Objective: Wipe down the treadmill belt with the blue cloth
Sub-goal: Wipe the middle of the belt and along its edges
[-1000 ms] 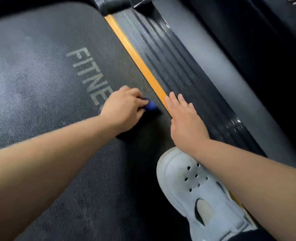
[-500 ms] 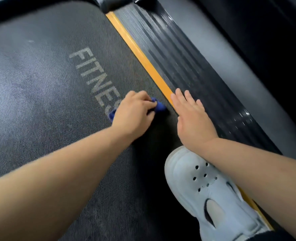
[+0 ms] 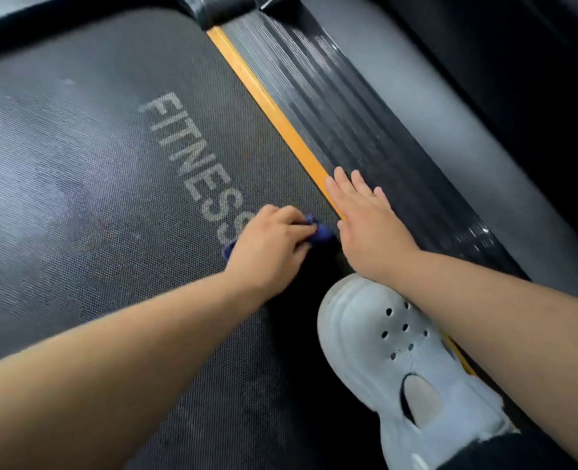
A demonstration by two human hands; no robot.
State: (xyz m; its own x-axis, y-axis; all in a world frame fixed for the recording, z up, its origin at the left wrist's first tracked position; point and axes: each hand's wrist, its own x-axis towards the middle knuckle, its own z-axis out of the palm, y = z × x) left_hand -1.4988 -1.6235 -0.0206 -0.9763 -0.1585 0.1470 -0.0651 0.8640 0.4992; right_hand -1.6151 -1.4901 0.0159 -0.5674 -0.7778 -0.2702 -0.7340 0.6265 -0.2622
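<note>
Left hand [image 3: 267, 251] is bunching the blue cloth [image 3: 321, 234] against the treadmill belt [image 3: 94, 198] mid-wipe, right hand [image 3: 365, 225] is bracing flat, fingers spread; next, probably a sweep across.

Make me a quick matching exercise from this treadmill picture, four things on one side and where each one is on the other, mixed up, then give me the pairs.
Things:
1. blue cloth
2. right hand
3. white shoe
4. yellow strip

Places:
A. flat across the belt's edge and the ribbed side rail
B. bunched under the left hand
C. between the belt and the side rail
D. bottom right, under the right forearm

Pairs: 1-B, 2-A, 3-D, 4-C
</note>
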